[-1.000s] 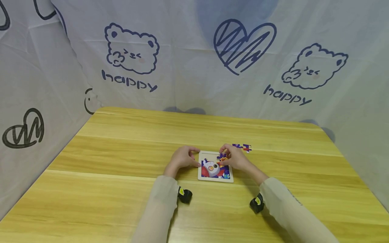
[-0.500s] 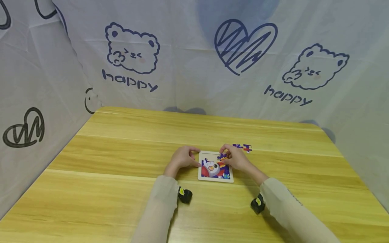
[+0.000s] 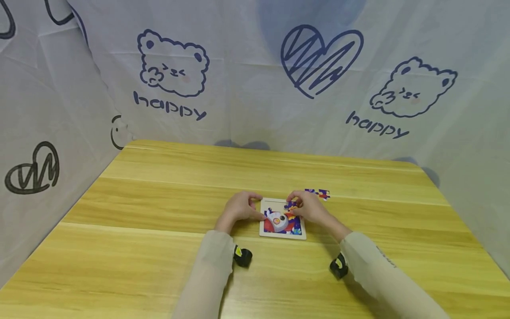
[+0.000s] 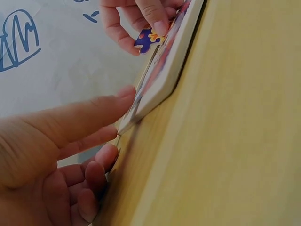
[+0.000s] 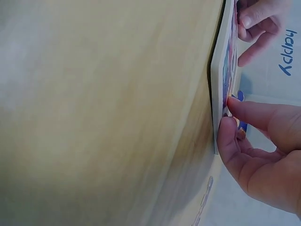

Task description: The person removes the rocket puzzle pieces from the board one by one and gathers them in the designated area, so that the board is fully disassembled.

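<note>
A square jigsaw tray (image 3: pixel 280 237) with a pale rim lies on the table in the head view, its lower part filled with a cartoon picture. Part of its upper left shows bare backing. My left hand (image 3: pixel 239 207) is at the tray's left side, the straight thumb on the rim and the index finger by the upper corner. Between thumb and fingers, my right hand (image 3: pixel 312 209) pinches a purple and orange puzzle piece (image 4: pixel 146 42) over the tray's upper right. In the left wrist view this piece looks tilted above the tray; the right fingers partly hide it.
Loose puzzle pieces (image 3: pixel 322 194) lie on the table just behind my right hand. The wooden table (image 3: pixel 159 199) reaches back to a white cloth (image 3: pixel 247 88) with drawings. Black wrist cameras (image 3: pixel 243 257) sit at both sleeves.
The left thumb has shifted slightly right, onto the tray's rim. The right hand keeps its pinch on the puzzle piece, with only small finger and wrist shifts.
</note>
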The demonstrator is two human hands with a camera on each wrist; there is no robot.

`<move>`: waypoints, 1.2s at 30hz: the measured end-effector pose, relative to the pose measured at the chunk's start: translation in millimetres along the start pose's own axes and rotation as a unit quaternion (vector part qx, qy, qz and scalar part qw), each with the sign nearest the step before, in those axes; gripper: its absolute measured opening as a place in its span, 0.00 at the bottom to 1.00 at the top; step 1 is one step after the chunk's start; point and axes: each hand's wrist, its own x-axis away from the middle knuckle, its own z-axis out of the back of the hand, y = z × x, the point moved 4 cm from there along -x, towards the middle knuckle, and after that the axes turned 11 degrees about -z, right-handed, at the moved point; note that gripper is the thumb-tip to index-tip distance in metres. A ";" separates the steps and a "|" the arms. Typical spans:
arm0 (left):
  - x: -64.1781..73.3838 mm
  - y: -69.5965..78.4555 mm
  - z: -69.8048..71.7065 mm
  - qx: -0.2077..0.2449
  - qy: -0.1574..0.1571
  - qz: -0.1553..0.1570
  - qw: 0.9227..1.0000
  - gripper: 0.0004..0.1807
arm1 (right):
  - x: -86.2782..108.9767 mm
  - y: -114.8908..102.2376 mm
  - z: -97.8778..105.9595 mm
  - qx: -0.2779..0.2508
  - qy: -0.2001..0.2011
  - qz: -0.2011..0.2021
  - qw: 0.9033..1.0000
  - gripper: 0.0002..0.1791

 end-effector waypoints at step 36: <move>-0.2 0.3 -2.4 -0.020 -0.010 -0.003 1.000 0.36 | -7.7 31.0 14.7 -0.206 -0.007 -0.119 0.971 0.10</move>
